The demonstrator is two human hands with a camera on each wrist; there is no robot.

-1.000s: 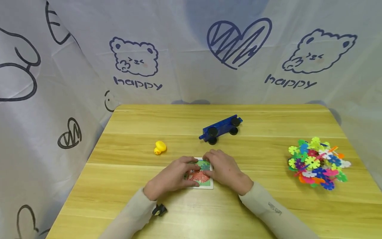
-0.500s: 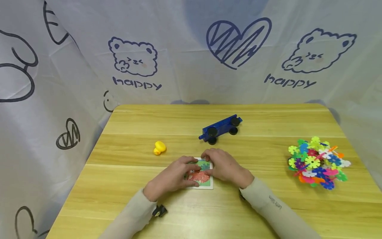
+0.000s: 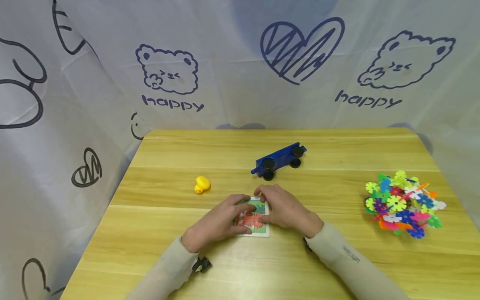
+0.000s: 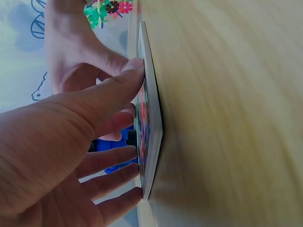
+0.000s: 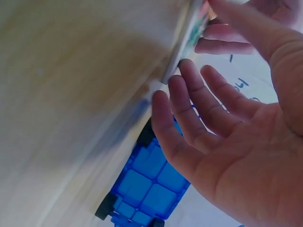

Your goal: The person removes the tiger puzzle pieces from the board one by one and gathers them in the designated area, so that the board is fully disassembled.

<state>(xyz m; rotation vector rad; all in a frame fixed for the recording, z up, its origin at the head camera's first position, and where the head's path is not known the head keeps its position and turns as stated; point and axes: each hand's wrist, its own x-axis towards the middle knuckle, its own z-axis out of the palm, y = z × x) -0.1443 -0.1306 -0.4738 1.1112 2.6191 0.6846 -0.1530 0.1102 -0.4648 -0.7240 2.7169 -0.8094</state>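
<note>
A small square picture puzzle [image 3: 257, 223] with a white border and a red figure on green lies flat on the table between the hands. From the left, my left hand [image 3: 221, 217] reaches over it; the left wrist view shows its thumb [image 4: 128, 75] and fingertips touching the face and edge. My right hand [image 3: 288, 209] is at the puzzle's upper right, its thumb on or just over the right side. In the right wrist view, the right hand's fingers [image 5: 182, 111] are spread and loosely bent beside the board's corner [image 5: 182, 47]. Part of the picture is hidden under the hands.
A blue toy wagon [image 3: 279, 159] with black wheels lies behind the puzzle. A yellow toy duck [image 3: 202, 184] is at the back left. A cluster of colourful flower-shaped pieces [image 3: 397, 204] sits at the right. A printed cloth [image 3: 240, 75] hangs behind the table.
The right hand has shifted slightly right, and its thumb has drawn back toward the puzzle's right edge. The left hand and puzzle look almost unmoved; the head view has shifted a little.
</note>
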